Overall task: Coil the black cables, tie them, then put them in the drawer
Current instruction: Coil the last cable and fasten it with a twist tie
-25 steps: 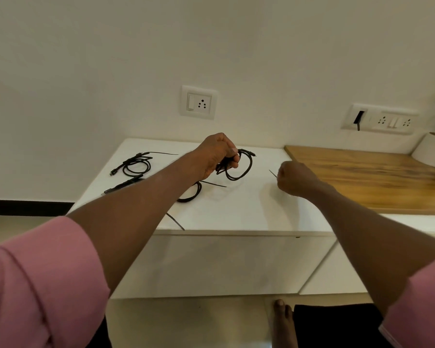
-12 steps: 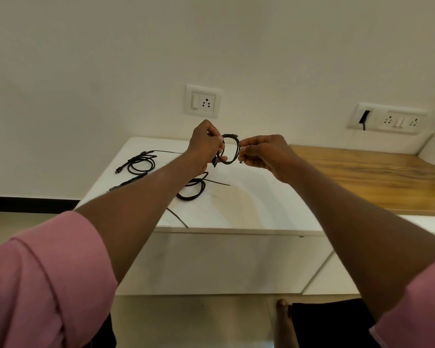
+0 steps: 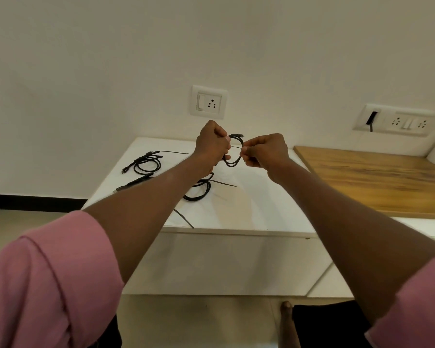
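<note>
A small coiled black cable (image 3: 234, 156) hangs in the air above the white cabinet top (image 3: 249, 209). My left hand (image 3: 212, 146) grips the coil's left side. My right hand (image 3: 264, 153) pinches its right side, with a thin tie between the fingertips, hard to make out. Two more black cables lie on the cabinet top: a tied coil (image 3: 146, 164) at the back left and another coil (image 3: 200, 189) partly hidden under my left forearm. A loose thin black tie (image 3: 183, 218) lies near the front edge.
The white cabinet front (image 3: 224, 264) below the top is closed. A wooden countertop (image 3: 372, 182) adjoins on the right. Wall sockets (image 3: 209, 102) sit behind, and a switch panel (image 3: 397, 120) further right. A bare foot (image 3: 288, 322) shows on the floor.
My left hand lifted the coil off the cabinet top. My right hand came over from the right with the tie and now pinches the coil's other side.
</note>
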Motion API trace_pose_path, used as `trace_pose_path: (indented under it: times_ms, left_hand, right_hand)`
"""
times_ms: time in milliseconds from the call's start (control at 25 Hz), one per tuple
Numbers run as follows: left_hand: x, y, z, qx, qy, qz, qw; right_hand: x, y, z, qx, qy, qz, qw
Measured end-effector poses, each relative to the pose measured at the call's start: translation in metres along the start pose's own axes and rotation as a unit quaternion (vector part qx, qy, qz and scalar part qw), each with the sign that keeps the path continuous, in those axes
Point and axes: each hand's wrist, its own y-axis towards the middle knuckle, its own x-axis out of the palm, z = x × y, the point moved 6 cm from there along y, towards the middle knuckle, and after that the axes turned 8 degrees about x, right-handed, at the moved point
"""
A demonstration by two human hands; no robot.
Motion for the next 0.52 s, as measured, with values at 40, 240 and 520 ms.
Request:
trace_pose_path:
  times_ms: [40, 240, 520]
  left_hand:
    - [0.003, -0.001, 0.001, -0.006, -0.008, -0.007, 1.0]
    - [0.009, -0.004, 0.001, -0.021, -0.025, -0.012, 0.999]
    - [-0.002, -0.007, -0.007, -0.072, -0.095, 0.054, 0.991]
  right_hand:
    - [-0.001, 0.0, 0.001, 0.008, -0.015, 0.024, 1.0]
    - [0.006, 0.005, -0.002, 0.016, -0.175, 0.149, 0.973]
    - [0.021, -0.003, -0.016, 0.0, -0.189, 0.111, 0.976]
